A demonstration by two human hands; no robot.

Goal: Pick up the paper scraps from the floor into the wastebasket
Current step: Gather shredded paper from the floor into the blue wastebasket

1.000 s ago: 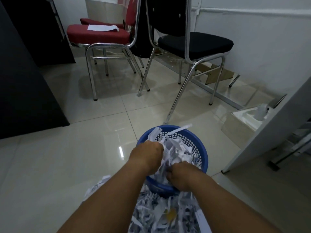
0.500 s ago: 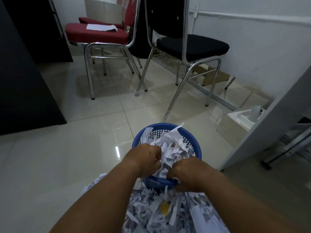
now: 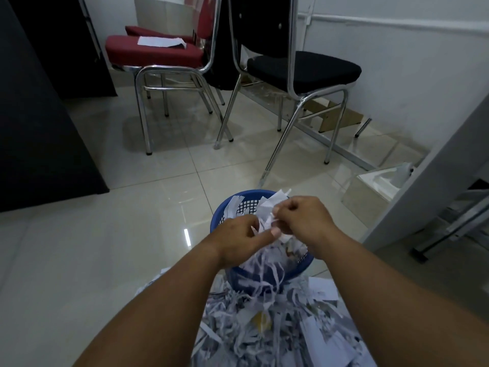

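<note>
A blue mesh wastebasket (image 3: pixel 246 201) stands on the tiled floor, filled with white paper scraps. Both hands hover just above its opening. My left hand (image 3: pixel 239 238) pinches scraps with thumb and fingers. My right hand (image 3: pixel 304 221) is closed around a crumpled white scrap (image 3: pixel 270 207) between the two hands. A large heap of shredded paper scraps (image 3: pixel 264 321) lies on the floor in front of the basket, between my forearms, with strips hanging over the near rim.
A black chrome-legged chair (image 3: pixel 301 67) stands right behind the basket, a red chair (image 3: pixel 153 53) with a paper sheet to its left. A dark cabinet (image 3: pixel 39 115) fills the left side. A white panel (image 3: pixel 436 181) leans at right.
Both hands have risen from inside the basket to above its rim, still gripping paper. The right hand moved up and farther over the basket. The camera view shifted slightly.
</note>
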